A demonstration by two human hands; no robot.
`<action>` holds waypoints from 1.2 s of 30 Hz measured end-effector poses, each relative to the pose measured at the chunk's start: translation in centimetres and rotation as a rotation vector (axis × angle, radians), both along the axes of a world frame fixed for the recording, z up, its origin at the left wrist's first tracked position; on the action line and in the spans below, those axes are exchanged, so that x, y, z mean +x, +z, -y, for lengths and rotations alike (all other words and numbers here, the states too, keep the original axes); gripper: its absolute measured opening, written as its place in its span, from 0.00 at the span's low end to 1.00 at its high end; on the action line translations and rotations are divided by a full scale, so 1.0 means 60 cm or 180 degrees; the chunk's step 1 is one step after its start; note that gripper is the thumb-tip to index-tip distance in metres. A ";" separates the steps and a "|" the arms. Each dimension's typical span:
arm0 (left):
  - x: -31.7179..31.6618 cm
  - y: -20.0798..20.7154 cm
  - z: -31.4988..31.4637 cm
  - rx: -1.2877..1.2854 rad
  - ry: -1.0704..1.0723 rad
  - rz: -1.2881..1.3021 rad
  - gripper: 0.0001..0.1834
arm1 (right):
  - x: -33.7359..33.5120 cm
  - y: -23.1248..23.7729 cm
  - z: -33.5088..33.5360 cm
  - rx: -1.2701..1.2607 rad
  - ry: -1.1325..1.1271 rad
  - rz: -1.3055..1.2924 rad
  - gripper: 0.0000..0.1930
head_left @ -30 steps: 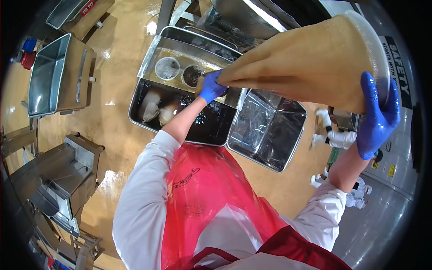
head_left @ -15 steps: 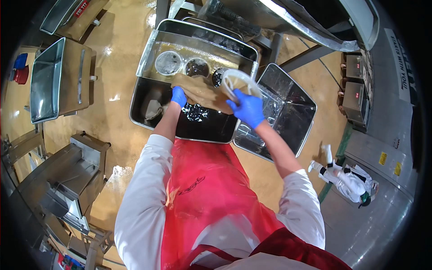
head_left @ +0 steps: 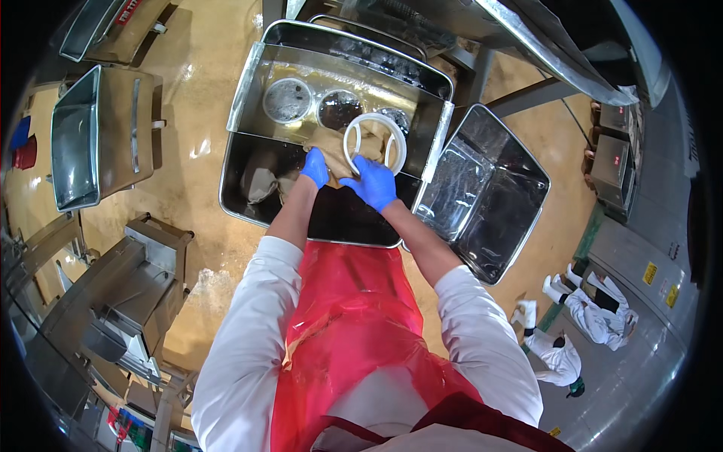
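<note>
My left hand [head_left: 315, 168], in a blue glove, is closed on a wet, tan, sack-like cloth [head_left: 327, 142]. My right hand [head_left: 373, 184], also blue-gloved, grips the near left rim of a white plastic ring [head_left: 400, 156] with bars inside it. Tan cloth shows through the ring's opening. Both hands are over a dark metal tub [head_left: 224, 177], in front of a metal shelf [head_left: 260, 71] laid across it. That shelf has three round openings; the ring partly covers the right one. A pale cloth bundle [head_left: 261, 183] lies in the tub's left part.
A second metal tub [head_left: 541, 218] stands against the right side. Further left are a steel bin cart [head_left: 98, 135] and a steel machine [head_left: 139, 279]. Two people in white coats [head_left: 602, 309] are at the far right. A large metal hopper edge [head_left: 542, 45] overhangs the back right.
My right hand has brought the white ring left and closer to my left hand. The tan cloth, stretched between my hands before, is now bunched. A second person has come into view at right.
</note>
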State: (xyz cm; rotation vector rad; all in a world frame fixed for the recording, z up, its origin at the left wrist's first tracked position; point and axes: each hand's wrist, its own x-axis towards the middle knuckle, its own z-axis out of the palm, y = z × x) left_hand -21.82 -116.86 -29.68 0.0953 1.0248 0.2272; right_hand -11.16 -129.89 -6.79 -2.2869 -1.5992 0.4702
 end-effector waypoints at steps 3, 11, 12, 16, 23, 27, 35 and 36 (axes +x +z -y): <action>0.015 0.080 0.002 0.0021 -0.0151 -0.0291 0.23 | -0.001 -0.074 -0.002 -0.0383 -0.0532 -0.0318 0.28; -0.024 0.084 -0.003 0.1295 -0.0955 -0.0516 0.30 | 0.015 -0.131 0.009 -0.0601 -0.0552 -0.0540 0.17; -0.020 0.136 -0.010 0.1838 -0.1305 -0.0809 0.33 | 0.018 -0.139 0.016 -0.0555 -0.0525 -0.0515 0.16; -0.026 0.222 -0.040 0.4682 -0.1857 -0.0678 0.50 | 0.005 -0.194 0.037 -0.0335 -0.0257 -0.0244 0.11; 0.040 0.231 -0.063 0.5852 -0.4394 -0.0571 0.70 | 0.013 -0.197 0.047 -0.0536 0.0000 -0.0236 0.11; 0.051 0.202 -0.062 0.6179 -0.4437 -0.0605 0.65 | 0.026 -0.209 0.056 -0.0460 0.0013 -0.0314 0.11; 0.066 0.170 -0.064 0.5927 -0.5105 -0.0848 0.38 | 0.026 -0.215 0.049 -0.0498 -0.0081 -0.0424 0.12; 0.065 0.159 -0.063 0.5904 -0.5187 -0.0871 0.34 | 0.024 -0.216 0.048 -0.0547 -0.0114 -0.0457 0.12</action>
